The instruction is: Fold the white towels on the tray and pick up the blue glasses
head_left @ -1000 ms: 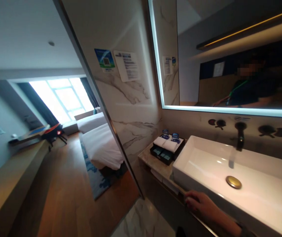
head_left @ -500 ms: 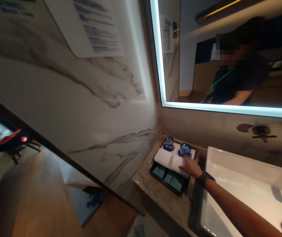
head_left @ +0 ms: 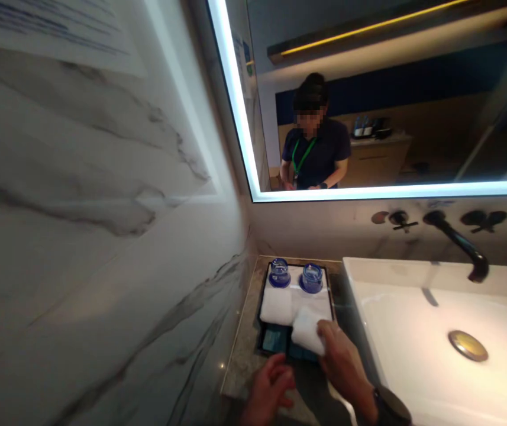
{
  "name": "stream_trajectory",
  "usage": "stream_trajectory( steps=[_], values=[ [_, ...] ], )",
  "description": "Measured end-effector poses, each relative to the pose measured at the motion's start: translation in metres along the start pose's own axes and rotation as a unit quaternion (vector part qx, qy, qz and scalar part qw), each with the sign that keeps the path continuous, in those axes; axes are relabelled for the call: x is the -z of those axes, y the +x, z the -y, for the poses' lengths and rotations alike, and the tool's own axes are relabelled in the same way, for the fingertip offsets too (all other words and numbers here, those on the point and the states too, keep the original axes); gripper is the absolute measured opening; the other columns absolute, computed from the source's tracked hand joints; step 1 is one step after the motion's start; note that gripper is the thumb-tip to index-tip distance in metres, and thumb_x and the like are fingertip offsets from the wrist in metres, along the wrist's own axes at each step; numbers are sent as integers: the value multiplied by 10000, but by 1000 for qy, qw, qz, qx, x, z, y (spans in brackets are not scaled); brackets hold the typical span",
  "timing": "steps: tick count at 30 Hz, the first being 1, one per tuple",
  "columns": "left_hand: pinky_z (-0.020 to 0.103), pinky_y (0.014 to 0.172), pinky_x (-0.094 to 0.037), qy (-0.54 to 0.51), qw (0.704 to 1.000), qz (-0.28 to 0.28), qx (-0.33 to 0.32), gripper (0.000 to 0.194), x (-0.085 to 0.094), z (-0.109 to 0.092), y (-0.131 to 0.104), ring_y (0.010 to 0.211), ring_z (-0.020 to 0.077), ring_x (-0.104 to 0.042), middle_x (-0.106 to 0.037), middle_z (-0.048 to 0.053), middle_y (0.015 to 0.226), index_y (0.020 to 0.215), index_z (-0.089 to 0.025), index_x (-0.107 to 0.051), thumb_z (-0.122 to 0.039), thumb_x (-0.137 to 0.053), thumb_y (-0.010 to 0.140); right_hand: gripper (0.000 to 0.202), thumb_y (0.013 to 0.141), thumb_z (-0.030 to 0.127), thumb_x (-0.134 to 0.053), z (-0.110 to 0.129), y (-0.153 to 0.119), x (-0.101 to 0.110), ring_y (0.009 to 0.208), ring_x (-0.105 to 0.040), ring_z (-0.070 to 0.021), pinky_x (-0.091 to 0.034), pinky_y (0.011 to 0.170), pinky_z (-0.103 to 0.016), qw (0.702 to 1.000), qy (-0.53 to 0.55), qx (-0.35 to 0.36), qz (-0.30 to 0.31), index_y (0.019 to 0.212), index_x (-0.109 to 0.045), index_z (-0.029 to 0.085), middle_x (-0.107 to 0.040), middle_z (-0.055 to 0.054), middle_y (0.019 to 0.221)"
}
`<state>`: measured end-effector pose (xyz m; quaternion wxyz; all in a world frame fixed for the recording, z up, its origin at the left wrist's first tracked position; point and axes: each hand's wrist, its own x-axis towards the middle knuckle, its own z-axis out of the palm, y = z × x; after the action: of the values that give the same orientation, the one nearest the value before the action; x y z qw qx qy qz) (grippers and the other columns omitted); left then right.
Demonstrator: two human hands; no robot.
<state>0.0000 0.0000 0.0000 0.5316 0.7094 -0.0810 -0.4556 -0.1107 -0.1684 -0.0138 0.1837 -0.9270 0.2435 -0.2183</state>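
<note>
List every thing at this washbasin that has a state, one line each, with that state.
right hand: gripping the rolled towel
rolled towel: lifted at the tray's front
folded towel: lying flat in the tray
tray: on the counter, holding towels and glasses
two blue glasses: standing at the tray's back
left hand: empty, fingers curled
tap: not running
mirror light: on

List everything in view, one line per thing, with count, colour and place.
rolled towel: 1, white, in the right hand over the tray's front
folded towel: 1, white, on the tray, left side
cups: 2, blue, back of the tray
tray: 1, black, on the counter left of the sink
packets: a few, teal, tray front
counter: 1, grey stone, under the tray
sink: 1, white, right
drain: 1, brass, in the sink
tap: 1, black, on the wall
mirror: 1, lit edge, above
left hand: 1, bottom, empty
right hand: 1, grips the rolled towel
</note>
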Motion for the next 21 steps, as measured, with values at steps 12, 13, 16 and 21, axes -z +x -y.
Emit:
stream_trajectory(
  steps=[12, 13, 16, 21],
  values=[
    [294, 717, -509, -178, 955, 222, -82, 590, -2, -129, 49, 804, 209, -648, -701, 91, 945, 1110, -123, -562, -237, -802, 583, 586, 860, 545, -548, -2, 15, 48, 1279, -444, -272, -353, 1092, -477, 867, 420, -265, -47, 1308, -452, 179, -484, -148, 1365],
    [293, 715, -507, -184, 948, 247, -81, 606, -2, -138, 53, 801, 208, -647, -701, 90, 947, 1131, -130, -558, -242, -795, 584, 634, 850, 609, -524, -5, 24, 53, 1224, -500, -286, -418, 1028, -482, 818, 496, -293, 8, 1297, -465, 163, -514, -164, 1333],
    [265, 657, -482, -139, 953, 253, -93, 694, -3, -147, 69, 750, 176, -628, -688, 95, 977, 1235, -135, -502, -330, -776, 628, 618, 844, 654, -526, -1, 44, 56, 946, -639, -252, -526, 775, -375, 677, 666, -296, 101, 1175, -556, 132, -647, -150, 1121],
    [243, 687, -480, -5, 989, 99, -113, 809, -2, -118, 91, 889, 173, -617, -636, 133, 1128, 1320, -136, -415, -543, -719, 691, 570, 700, 546, -779, 4, 54, 53, 791, -600, -172, -461, 681, -257, 688, 646, -327, -44, 1017, -621, 100, -695, -75, 911]
  ],
)
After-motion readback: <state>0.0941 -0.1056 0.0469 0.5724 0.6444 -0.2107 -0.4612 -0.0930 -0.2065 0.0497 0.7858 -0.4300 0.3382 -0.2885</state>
